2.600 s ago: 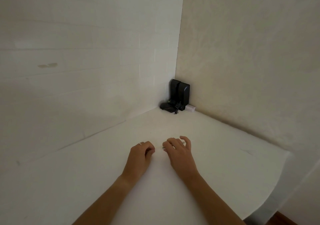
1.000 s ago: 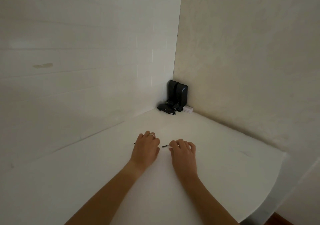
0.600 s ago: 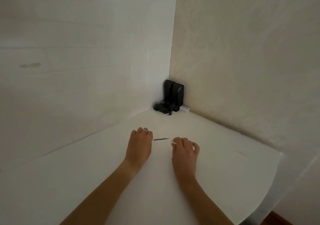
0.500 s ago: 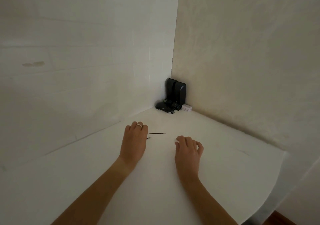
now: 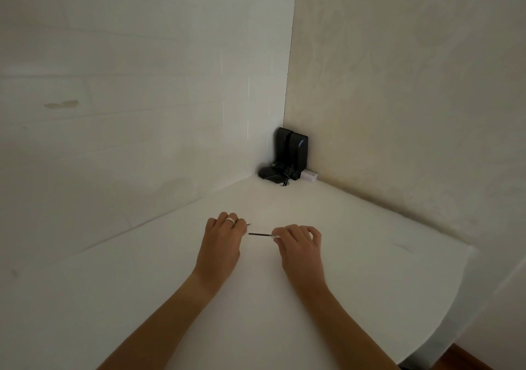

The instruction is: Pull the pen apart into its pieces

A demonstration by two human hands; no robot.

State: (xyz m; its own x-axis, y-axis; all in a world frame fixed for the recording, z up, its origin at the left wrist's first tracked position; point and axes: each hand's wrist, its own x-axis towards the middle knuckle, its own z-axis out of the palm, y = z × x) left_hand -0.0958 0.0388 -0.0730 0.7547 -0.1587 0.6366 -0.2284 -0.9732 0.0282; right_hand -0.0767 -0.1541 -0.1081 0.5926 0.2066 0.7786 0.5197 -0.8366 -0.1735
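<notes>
Both of my hands rest on a white table (image 5: 370, 256). My left hand (image 5: 223, 243), with a ring on one finger, has its fingers curled, and a short dark tip (image 5: 249, 224) pokes out from under them on the right. A thin dark stick (image 5: 259, 234) lies level just above the table between the hands. My right hand (image 5: 299, 246) pinches its right, whitish end with curled fingers. The stick's left end stops a little short of my left hand.
The table fills a corner between two pale walls. In the far corner stand black upright devices (image 5: 291, 149) with a dark cable bundle (image 5: 271, 174) and a small white box (image 5: 309, 176). The table's rounded edge (image 5: 444, 321) runs at the right.
The thin stick lay beside my left hand half a second ago with my right hand apart from it. Now my right hand has moved in and pinches its right end.
</notes>
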